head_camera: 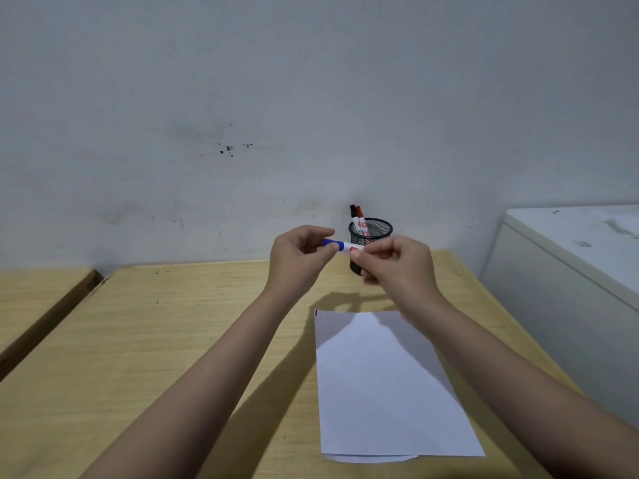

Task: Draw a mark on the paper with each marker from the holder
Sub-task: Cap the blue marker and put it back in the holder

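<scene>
The blue marker (342, 245) lay level in mid-air between both hands, just in front of the holder (370, 233) and above the far edge of the paper (383, 385). The left hand (299, 257) pinched the blue cap end between thumb and fingertips; the right hand (397, 262) was closed round the white barrel, so each grip was shut on the marker. The step looked like uncapping: a straight pull apart along the barrel, the barrel held firm, would free the cap without flicking ink. The marker was a smooth plastic cylinder with a red label. The holder was a round cup of black wire mesh, with a black marker (353, 216) and a red marker (360, 217) leaning inside. The paper was a plain white sheet, flat on the pale wood-grain bench (173, 340), with no clear marks visible.
</scene>
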A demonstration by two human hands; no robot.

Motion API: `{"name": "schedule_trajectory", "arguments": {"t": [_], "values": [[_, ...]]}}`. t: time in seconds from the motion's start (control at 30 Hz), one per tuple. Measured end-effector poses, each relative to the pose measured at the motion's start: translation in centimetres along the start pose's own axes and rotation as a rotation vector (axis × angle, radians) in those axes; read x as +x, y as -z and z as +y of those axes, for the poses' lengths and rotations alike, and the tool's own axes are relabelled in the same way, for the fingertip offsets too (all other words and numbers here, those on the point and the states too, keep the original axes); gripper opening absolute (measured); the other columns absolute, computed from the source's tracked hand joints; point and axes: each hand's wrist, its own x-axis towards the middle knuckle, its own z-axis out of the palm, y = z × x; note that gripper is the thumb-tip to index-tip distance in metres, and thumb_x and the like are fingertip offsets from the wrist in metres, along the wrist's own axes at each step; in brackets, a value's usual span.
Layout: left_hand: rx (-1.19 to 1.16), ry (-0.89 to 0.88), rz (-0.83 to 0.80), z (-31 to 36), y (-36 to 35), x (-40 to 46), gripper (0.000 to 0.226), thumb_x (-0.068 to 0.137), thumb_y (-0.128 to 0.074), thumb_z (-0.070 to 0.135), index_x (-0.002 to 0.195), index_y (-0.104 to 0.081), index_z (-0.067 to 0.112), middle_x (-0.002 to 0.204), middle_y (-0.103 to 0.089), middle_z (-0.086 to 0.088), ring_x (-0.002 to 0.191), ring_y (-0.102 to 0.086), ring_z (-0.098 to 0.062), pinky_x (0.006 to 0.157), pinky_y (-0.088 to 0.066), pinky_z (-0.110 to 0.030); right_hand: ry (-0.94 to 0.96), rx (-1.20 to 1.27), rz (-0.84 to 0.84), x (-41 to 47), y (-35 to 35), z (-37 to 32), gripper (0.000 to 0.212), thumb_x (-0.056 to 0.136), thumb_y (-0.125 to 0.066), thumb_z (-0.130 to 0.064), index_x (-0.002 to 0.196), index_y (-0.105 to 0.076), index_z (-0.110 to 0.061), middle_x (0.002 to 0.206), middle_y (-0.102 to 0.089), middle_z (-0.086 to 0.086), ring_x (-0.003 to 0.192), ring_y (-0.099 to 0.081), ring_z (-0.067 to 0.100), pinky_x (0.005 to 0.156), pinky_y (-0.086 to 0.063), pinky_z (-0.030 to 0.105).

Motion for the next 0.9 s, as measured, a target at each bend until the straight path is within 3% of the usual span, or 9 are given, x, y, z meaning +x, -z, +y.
{"name": "schedule_trajectory", "arguments": {"t": [0.07, 0.13, 0.23, 0.33, 0.43, 0.53, 0.67, 0.77, 0.9], "values": [[0.057, -0.019, -0.015, 0.9, -0.8, 0.4, 0.019, 0.074, -0.072, 0.006, 0.092, -0.071, 0.013, 0.074, -0.065, -0.006, 0.065, -0.058, -0.011, 0.063, -0.047, -0.018, 0.270, -0.333, 0.011, 1.0, 1.0, -0.7, 0.019, 0.071, -0.080, -0.015, 0.085, -0.068, -0.010, 0.075, -0.067, -0.002, 0.059, -0.059, 0.001, 0.059, -0.045, 0.006], [0.069, -0.036, -0.027, 1.9, -1.7, 1.1, 0.021, 0.073, -0.073, 0.006, 0.092, -0.071, 0.011, 0.070, -0.063, -0.004, 0.059, -0.056, -0.006, 0.057, -0.045, -0.012, 0.460, -0.517, -0.031, 2.5, 1.8, -1.0, 0.022, 0.074, -0.076, -0.016, 0.093, -0.069, -0.012, 0.086, -0.071, -0.002, 0.072, -0.063, 0.006, 0.068, -0.046, 0.008], [0.046, -0.047, -0.042, 3.2, -2.8, 2.6, 0.023, 0.071, -0.075, 0.006, 0.094, -0.070, 0.009, 0.068, -0.062, -0.004, 0.059, -0.058, -0.008, 0.058, -0.048, -0.011, 0.661, -0.576, -0.080, 4.2, 2.7, -1.1, 0.027, 0.077, -0.071, -0.011, 0.104, -0.066, -0.011, 0.087, -0.073, 0.003, 0.077, -0.068, 0.013, 0.078, -0.056, 0.032], [0.019, -0.062, -0.043, 3.7, -3.5, 4.5, 0.029, 0.074, -0.076, 0.013, 0.101, -0.068, 0.008, 0.071, -0.065, -0.003, 0.066, -0.063, -0.009, 0.065, -0.053, -0.017, 0.757, -0.538, -0.061, 6.4, 3.3, -1.6, 0.033, 0.078, -0.070, -0.012, 0.111, -0.064, -0.015, 0.083, -0.072, 0.001, 0.074, -0.068, 0.009, 0.075, -0.056, 0.027], [0.137, -0.042, 0.003, 2.4, -4.2, 6.5, 0.032, 0.077, -0.073, 0.022, 0.105, -0.067, 0.008, 0.090, -0.070, -0.006, 0.076, -0.065, -0.010, 0.072, -0.052, -0.022, 0.751, -0.436, 0.072, 9.8, 4.1, -2.3, 0.038, 0.079, -0.069, -0.008, 0.115, -0.064, -0.018, 0.081, -0.068, -0.001, 0.072, -0.067, 0.011, 0.071, -0.055, 0.020], [0.345, 0.024, 0.001, 0.1, -5.0, 7.7, 0.039, 0.079, -0.071, 0.027, 0.111, -0.064, 0.007, 0.112, -0.066, -0.010, 0.093, -0.065, -0.018, 0.085, -0.051, -0.030, 0.674, -0.342, 0.210, 13.1, 4.5, -2.4, 0.033, 0.079, -0.067, -0.008, 0.111, -0.067, -0.019, 0.080, -0.069, 0.004, 0.067, -0.066, 0.015, 0.067, -0.057, 0.024], [0.504, 0.036, -0.040, -2.8, -6.2, 8.7, 0.049, 0.081, -0.067, 0.035, 0.120, -0.059, 0.006, 0.123, -0.063, -0.010, 0.109, -0.061, -0.024, 0.093, -0.048, -0.034, 0.598, -0.384, 0.210, 16.4, 3.9, -0.7, 0.030, 0.079, -0.067, -0.008, 0.107, -0.066, -0.018, 0.077, -0.068, 0.005, 0.055, -0.058, 0.006, 0.062, -0.055, 0.020], [0.610, 0.044, -0.049, -4.2, -7.1, 9.3, 0.047, 0.082, -0.065, 0.039, 0.117, -0.062, 0.009, 0.116, -0.066, -0.008, 0.112, -0.060, -0.024, 0.090, -0.047, -0.034, 0.494, -0.487, 0.141, 17.8, 3.2, 1.3, 0.029, 0.077, -0.066, -0.007, 0.104, -0.064, -0.017, 0.073, -0.067, 0.008, 0.055, -0.058, 0.006, 0.063, -0.053, 0.024], [0.658, 0.078, -0.062, -5.1, -7.6, 9.6, 0.041, 0.080, -0.067, 0.039, 0.102, -0.067, 0.004, 0.087, -0.066, -0.009, 0.087, -0.062, -0.024, 0.078, -0.051, -0.035, 0.334, -0.657, -0.007, 18.9, 2.5, 3.9, 0.031, 0.072, -0.064, -0.003, 0.101, -0.062, -0.015, 0.066, -0.069, 0.012, 0.064, -0.066, 0.024, 0.065, -0.056, 0.036]]}}
